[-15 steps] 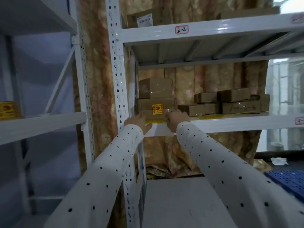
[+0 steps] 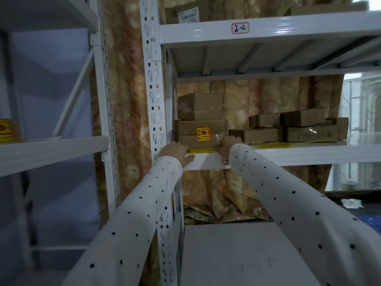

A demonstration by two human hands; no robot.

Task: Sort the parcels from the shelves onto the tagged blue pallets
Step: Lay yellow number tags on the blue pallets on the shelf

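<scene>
A brown parcel (image 2: 198,134) with a yellow and red fragile sticker sits at the left end of the white shelf (image 2: 288,154), with a smaller taped box (image 2: 200,106) stacked on top. My left hand (image 2: 177,150) touches the parcel's lower left corner, thumb lying on the shelf's front edge. My right hand (image 2: 227,144) grips its lower right corner, fingers curled behind the side. Both sleeves are white with black dots. A corner of a blue pallet (image 2: 371,222) shows at the far right.
Several flat brown parcels (image 2: 292,127) are stacked to the right on the same shelf. The shelf above, tagged 2-2 (image 2: 240,28), holds a labelled box (image 2: 185,14). A perforated white upright (image 2: 153,100) stands just left of my hands. A grey lower shelf (image 2: 247,254) lies below.
Both hands stay at the stickered parcel's bottom corners. My head has moved closer and slightly up, so the shelf looks larger; the parcel has barely shifted.
</scene>
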